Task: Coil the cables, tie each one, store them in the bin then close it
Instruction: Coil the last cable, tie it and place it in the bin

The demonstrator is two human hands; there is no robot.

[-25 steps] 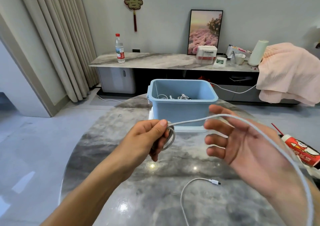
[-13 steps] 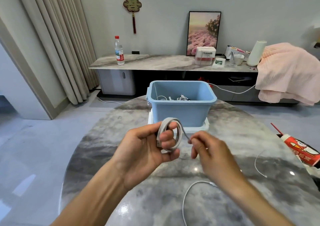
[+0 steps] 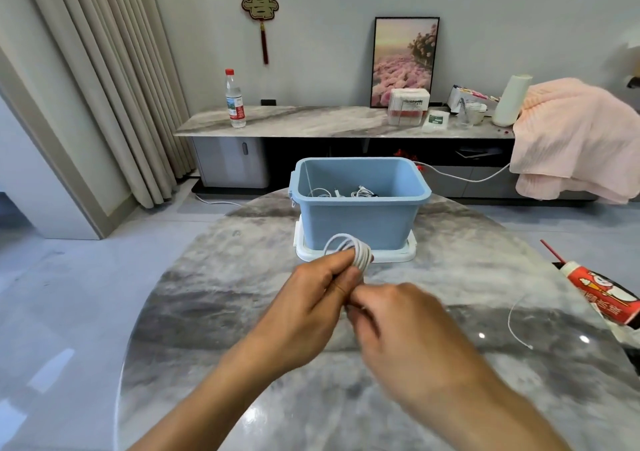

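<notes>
My left hand [image 3: 313, 298] grips a white cable coil [image 3: 349, 251] of several loops, held upright just in front of the blue bin [image 3: 360, 222]. My right hand [image 3: 398, 326] is closed right beside the left, its fingertips pinched at the bottom of the coil; the cable's loose end is hidden under the hands. The open bin stands on its white lid [image 3: 408, 255] on the round marble table [image 3: 242, 312]. Inside the bin lie coiled white cables [image 3: 360, 192]. A thin white tie [image 3: 516, 326] lies on the table to the right.
A red-and-white tube [image 3: 602, 295] lies at the table's right edge. Behind the table are a low marble sideboard with a water bottle [image 3: 234, 99], boxes and a pink cloth [image 3: 571, 139], plus curtains at the left.
The long cable span stretched over my right hand has been wound onto the coil, which is now thicker. My right hand has moved in against the left. The cable end on the table is gone from view.
</notes>
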